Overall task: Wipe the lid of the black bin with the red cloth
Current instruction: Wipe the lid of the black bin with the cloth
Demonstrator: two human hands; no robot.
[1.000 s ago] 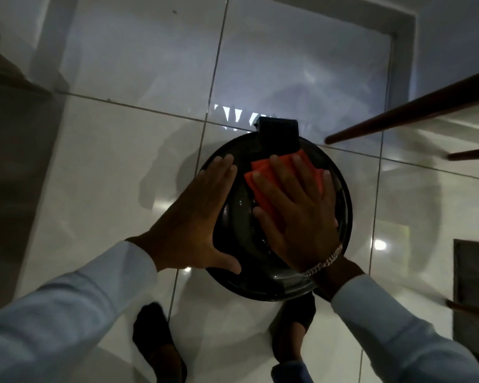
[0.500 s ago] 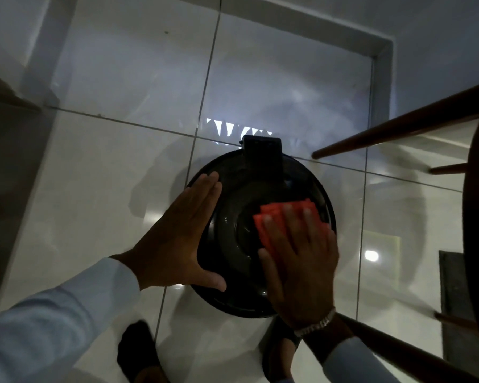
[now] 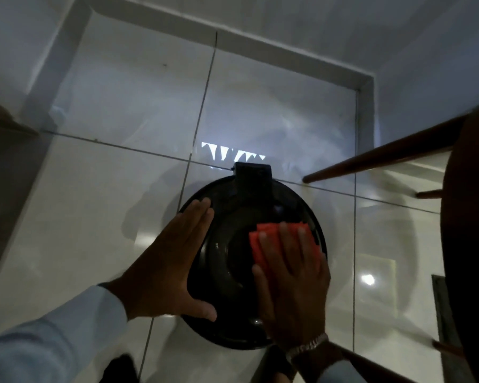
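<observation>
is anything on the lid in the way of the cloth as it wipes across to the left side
Nothing loose lies on the lid. The right hand presses the red cloth flat on its right half. The left hand braces the left rim, covering that edge, and the raised hinge block sits at the far rim.

Right hand [image 3: 291,277] presses red cloth [image 3: 263,239] flat on black lid [image 3: 233,217]; left hand [image 3: 172,261] steadies its rim.
</observation>
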